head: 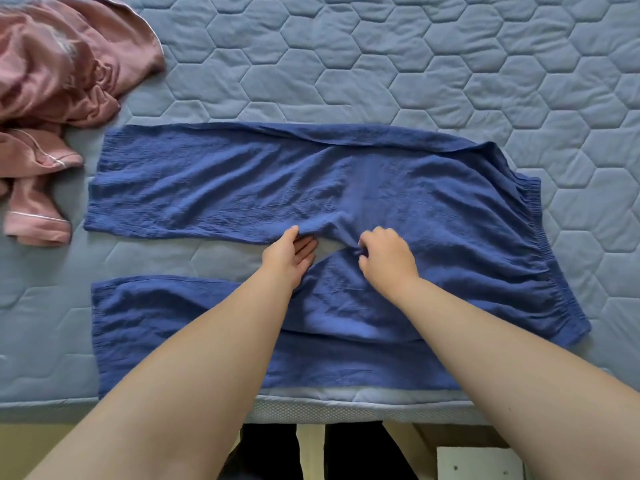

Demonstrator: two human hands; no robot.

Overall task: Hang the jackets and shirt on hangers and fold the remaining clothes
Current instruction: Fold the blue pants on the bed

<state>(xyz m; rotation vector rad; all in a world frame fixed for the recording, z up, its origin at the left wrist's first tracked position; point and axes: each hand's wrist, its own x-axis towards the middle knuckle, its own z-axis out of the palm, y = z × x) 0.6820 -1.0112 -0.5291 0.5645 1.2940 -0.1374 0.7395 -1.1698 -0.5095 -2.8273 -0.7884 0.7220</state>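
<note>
Blue crinkled trousers (221, 188) lie spread flat across the bed, legs pointing left and the elastic waistband at the right. My left hand (289, 259) lies between the two legs at the crotch, thumb on the lower hem of the far leg and straight fingers partly under the cloth. My right hand (386, 259) is just right of it, fingers curled and pinching a small fold of the blue cloth at the crotch seam. The near leg runs under my forearms along the bed's front edge.
A crumpled pink garment (59, 84) with pale piping lies at the bed's far left, close to the trouser hems. The blue quilted bed cover (450, 64) stretches behind and to the right. The mattress edge (346, 410) runs along the bottom, with floor below.
</note>
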